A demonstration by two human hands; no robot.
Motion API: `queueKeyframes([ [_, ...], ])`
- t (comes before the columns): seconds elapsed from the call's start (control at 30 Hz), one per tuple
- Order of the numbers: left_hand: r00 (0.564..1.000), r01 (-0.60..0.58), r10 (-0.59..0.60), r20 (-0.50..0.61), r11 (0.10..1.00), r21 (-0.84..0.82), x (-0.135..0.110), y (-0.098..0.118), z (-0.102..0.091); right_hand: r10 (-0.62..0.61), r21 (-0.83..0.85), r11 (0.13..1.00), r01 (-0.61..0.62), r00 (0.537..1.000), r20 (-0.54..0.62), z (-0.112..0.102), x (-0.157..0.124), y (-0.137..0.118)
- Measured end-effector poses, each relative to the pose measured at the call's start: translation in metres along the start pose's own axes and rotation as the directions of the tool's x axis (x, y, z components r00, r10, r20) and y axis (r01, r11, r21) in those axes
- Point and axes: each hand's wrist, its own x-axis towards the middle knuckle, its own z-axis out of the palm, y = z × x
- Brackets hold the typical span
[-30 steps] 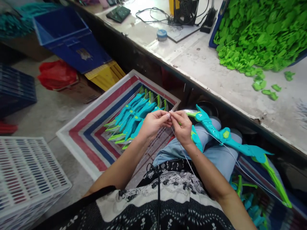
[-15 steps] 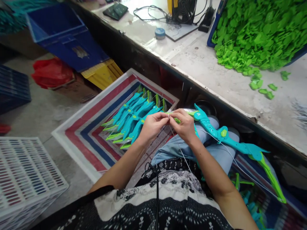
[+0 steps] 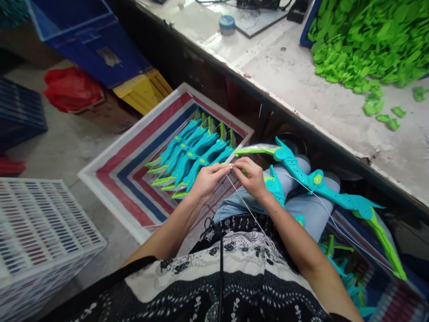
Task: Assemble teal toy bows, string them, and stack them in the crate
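My left hand (image 3: 207, 180) and my right hand (image 3: 252, 177) meet over my lap, fingertips pinched together on a thin white string (image 3: 244, 203) that runs back toward my body. A teal and green toy bow (image 3: 320, 184) lies across my knees to the right, its own string stretched along it. A second teal bow piece (image 3: 275, 186) pokes out beside my right wrist. The exact end of the string between my fingers is too small to make out.
A striped bag-lined box (image 3: 134, 170) on the floor at left holds several finished teal bows (image 3: 191, 156). The workbench (image 3: 301, 89) ahead carries a heap of green plastic parts (image 3: 365, 40). More bows (image 3: 345, 273) lie at lower right. A white crate (image 3: 36, 241) stands left.
The view has shifted a little. My hands have dropped slightly away from the bow's green tip, which now shows free above them; they stay pinched on the string.
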Motion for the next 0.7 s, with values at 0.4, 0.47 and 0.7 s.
queueKeyframes([
  [0.4, 0.982, -0.161, 0.184, -0.047, 0.937, 0.310, -0.001, -0.022, -0.014, 0.045, -0.599, 0.799, 0.051, 0.989, 0.144, 0.021, -0.007, 0.009],
  [0.47, 0.979, -0.166, 0.196, -0.049, 0.918, 0.359, -0.005, -0.017, -0.018, 0.020, -0.583, 0.809, 0.073, 0.988, 0.151, 0.011, -0.009, 0.006],
  [0.7, 0.997, 0.044, -0.005, -0.077, 0.851, 0.524, -0.010, 0.002, -0.058, 0.224, -0.785, 0.580, -0.219, 0.969, -0.104, -0.122, -0.055, 0.024],
])
